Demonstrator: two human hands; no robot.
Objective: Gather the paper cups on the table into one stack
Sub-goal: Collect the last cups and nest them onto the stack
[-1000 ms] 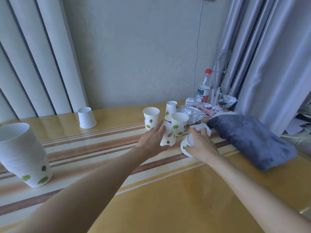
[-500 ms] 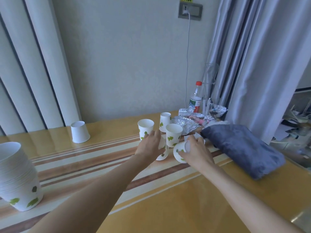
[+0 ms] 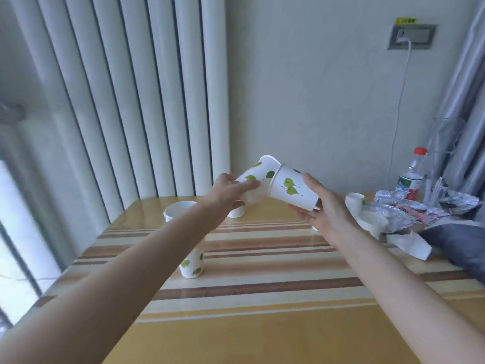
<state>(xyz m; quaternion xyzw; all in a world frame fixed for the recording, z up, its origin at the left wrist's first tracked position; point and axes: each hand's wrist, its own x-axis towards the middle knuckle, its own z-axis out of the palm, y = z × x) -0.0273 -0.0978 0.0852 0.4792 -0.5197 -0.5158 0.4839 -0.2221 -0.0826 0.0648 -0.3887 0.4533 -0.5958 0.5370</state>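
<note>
Both hands are raised above the table, each with a white paper cup printed with green leaves. My left hand (image 3: 231,190) grips one cup (image 3: 256,177) tilted up to the right. My right hand (image 3: 319,206) holds a second cup (image 3: 292,187) on its side, its rim meeting the first cup. A tall stack of cups (image 3: 191,264) stands on the table, partly hidden by my left forearm. An upturned cup (image 3: 236,212) stands behind my left hand. Two more cups (image 3: 355,203) (image 3: 374,223) stand at the right.
The yellow table with brown stripes (image 3: 262,285) ends at its left edge by the vertical blinds. At the right lie crumpled foil (image 3: 409,208), a water bottle with a red cap (image 3: 413,177), white tissue (image 3: 409,244) and a dark grey cloth (image 3: 459,243).
Both hands have lifted a cup each off the table and brought them together in the air. The view has swung left and up, so the tall stack now sits under my left forearm.
</note>
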